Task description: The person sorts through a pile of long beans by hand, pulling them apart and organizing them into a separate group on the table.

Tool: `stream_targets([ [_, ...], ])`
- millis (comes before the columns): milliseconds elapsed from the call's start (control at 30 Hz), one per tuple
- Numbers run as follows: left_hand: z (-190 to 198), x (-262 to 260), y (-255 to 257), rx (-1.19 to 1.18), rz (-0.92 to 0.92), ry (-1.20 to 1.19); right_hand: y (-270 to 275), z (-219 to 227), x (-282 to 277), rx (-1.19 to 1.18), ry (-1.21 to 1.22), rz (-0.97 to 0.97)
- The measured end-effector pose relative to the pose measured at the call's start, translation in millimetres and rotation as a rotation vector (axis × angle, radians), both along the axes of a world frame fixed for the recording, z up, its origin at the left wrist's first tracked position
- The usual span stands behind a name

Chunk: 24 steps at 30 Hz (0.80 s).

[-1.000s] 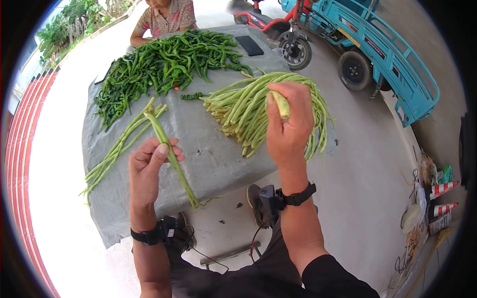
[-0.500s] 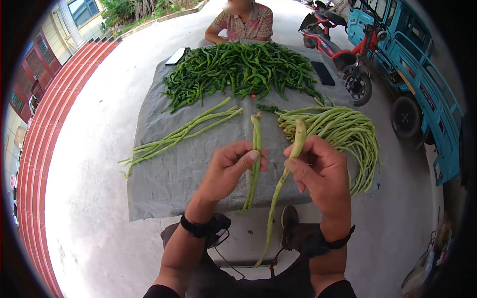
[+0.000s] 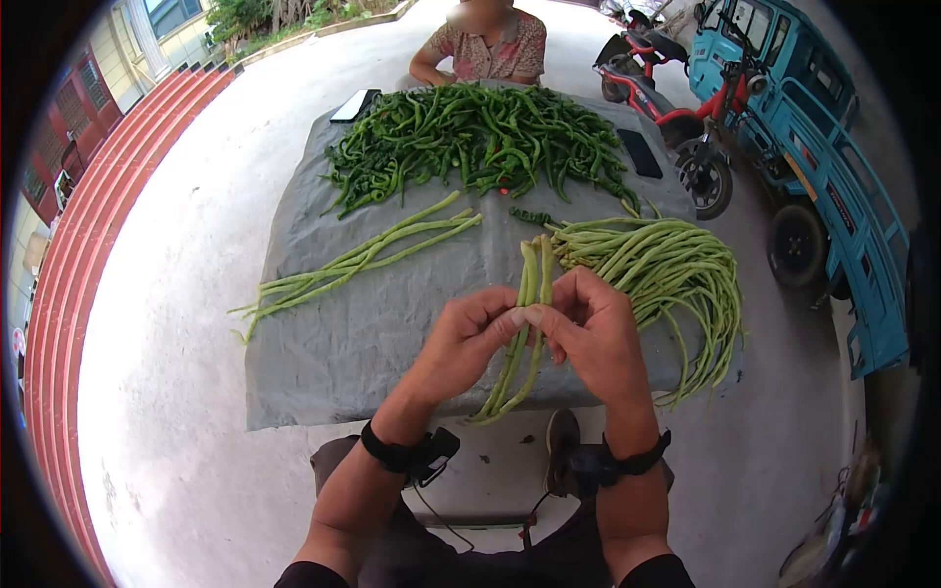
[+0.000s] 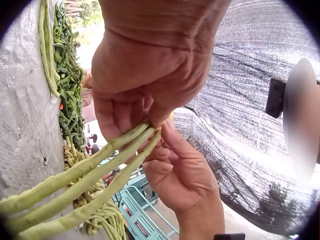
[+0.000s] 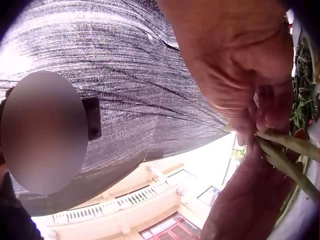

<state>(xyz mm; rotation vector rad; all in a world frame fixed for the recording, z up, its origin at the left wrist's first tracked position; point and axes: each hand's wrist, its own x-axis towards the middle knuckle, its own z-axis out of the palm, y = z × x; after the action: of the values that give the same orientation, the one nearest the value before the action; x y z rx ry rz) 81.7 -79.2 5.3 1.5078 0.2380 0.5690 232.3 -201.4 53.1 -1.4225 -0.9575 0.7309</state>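
Both hands meet above the near part of the grey cloth (image 3: 323, 363). The left hand (image 3: 470, 338) pinches a few long green beans (image 3: 512, 367), their thick ends upright. Against them the right hand (image 3: 600, 333) pinches another bean (image 3: 546, 265), the two thumbs touching. In the left wrist view three beans (image 4: 85, 182) run side by side from the fingertips of the left hand (image 4: 150, 75) and right hand (image 4: 185, 175). A heap of long beans (image 3: 676, 265) lies to the right, and several separate beans (image 3: 363, 257) lie to the left.
Green peppers (image 3: 480, 137) are piled across the far side of the cloth, with a dark phone (image 3: 640, 154) at their right and another phone (image 3: 355, 106) at their left. A person (image 3: 485, 44) sits beyond. A red scooter (image 3: 676, 103) and a blue cart (image 3: 833, 186) stand at right.
The right hand has come down from over the bean heap with a bean and moved left against the left hand's beans. The head view has turned, then steadied.
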Motion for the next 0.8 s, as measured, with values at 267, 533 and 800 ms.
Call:
stream_targets([
  [267,-14,5,0,-0.004,-0.027,-0.02,4,-15,10,0.029,-0.11,0.005],
  [533,-2,10,-14,-0.08,-0.007,-0.02,2,-17,12,0.062,0.01,0.019],
  [800,-4,11,-15,-0.108,-0.044,0.002,-2,-5,10,0.013,0.061,0.024],
])
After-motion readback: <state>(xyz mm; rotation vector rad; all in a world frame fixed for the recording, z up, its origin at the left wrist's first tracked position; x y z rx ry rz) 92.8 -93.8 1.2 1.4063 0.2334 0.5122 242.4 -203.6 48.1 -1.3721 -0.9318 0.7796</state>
